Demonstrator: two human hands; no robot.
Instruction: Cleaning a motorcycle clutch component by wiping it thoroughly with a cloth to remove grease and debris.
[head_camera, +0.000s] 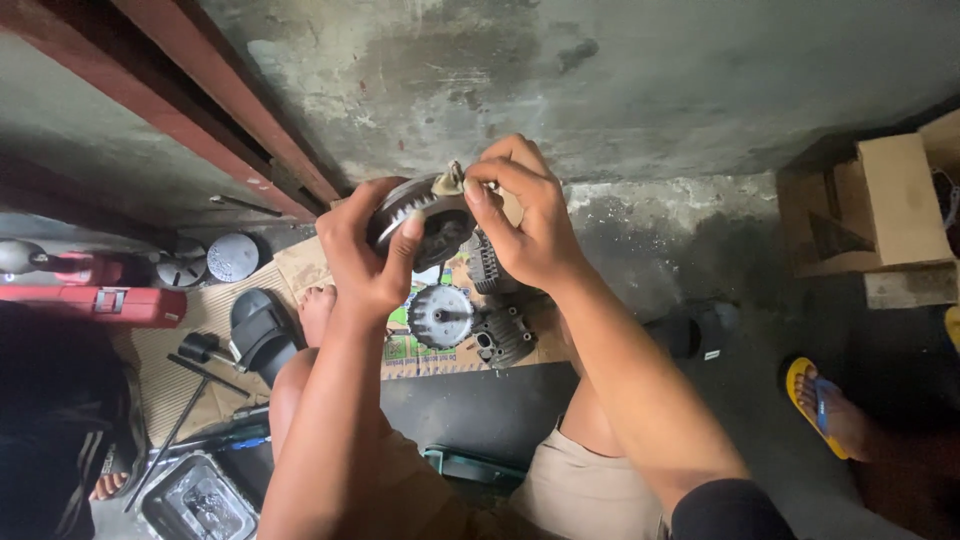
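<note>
Dark metal, round and ribbed, the engine part (425, 215) is held up in mid-air, over the floor mat. The left hand (365, 250) is clamped around its left rim, thumb across the face. The right hand (530, 225) pinches a small pale piece at its top edge, fingers closed tight. Just below lie a toothed grey wheel (440, 315) and a finned cylinder block (505, 335) on cardboard (300, 265). Farther left sit a black sandal (260, 330) and a red toolbox (100, 303). Far right, another person's foot wears a yellow flip-flop (815, 405).
</note>
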